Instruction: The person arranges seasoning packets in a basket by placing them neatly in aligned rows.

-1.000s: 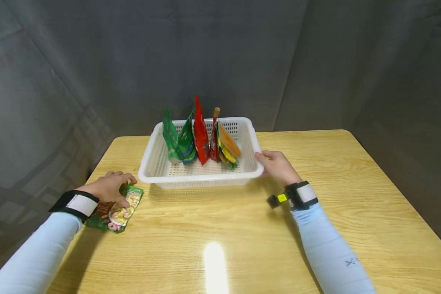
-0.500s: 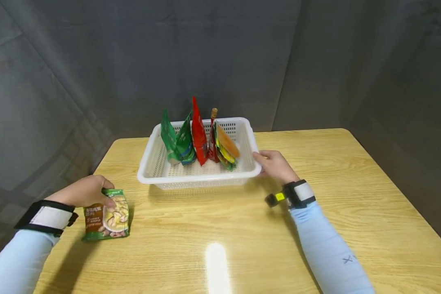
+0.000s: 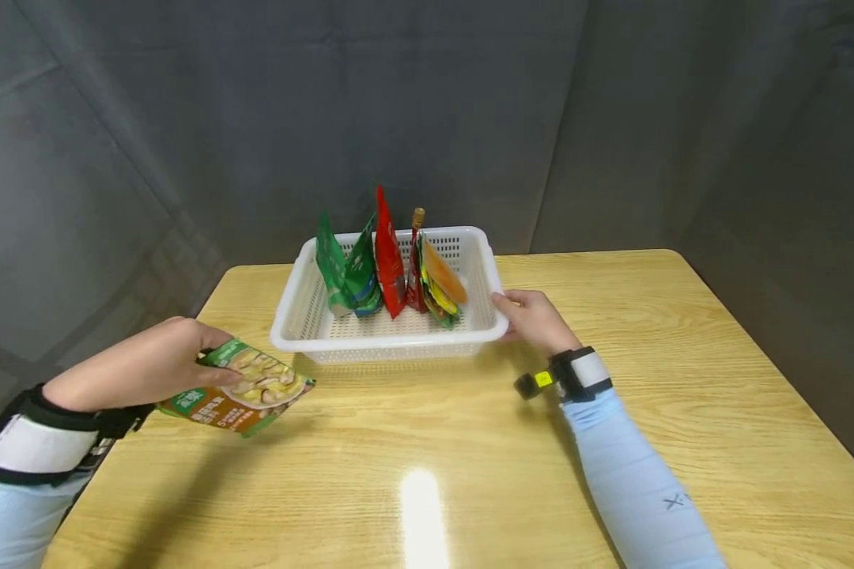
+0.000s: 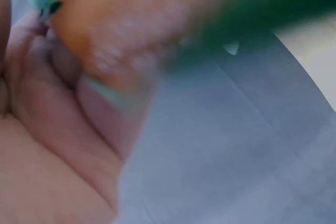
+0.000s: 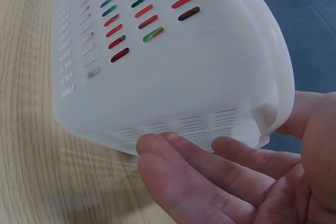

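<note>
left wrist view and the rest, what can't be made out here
- Left wrist view: snack pouch is a close blur; print unreadable.
- Head view: left hand covers the pouch's near end.
- Head view: bottle shows only its top behind the packets.
- Right wrist view: right hand cut by the frame; basket wall hides the contents.

— From my head camera: a high view looking forward and down across the wooden table (image 3: 427,442) to the white basket (image 3: 391,340), grey backdrop behind.

— And your wrists?

— My right wrist camera sits very near the basket (image 5: 173,72), facing its slotted wall, a part shared with the head view. My left wrist view is a blurred close-up of the snack packet (image 4: 157,30).
</note>
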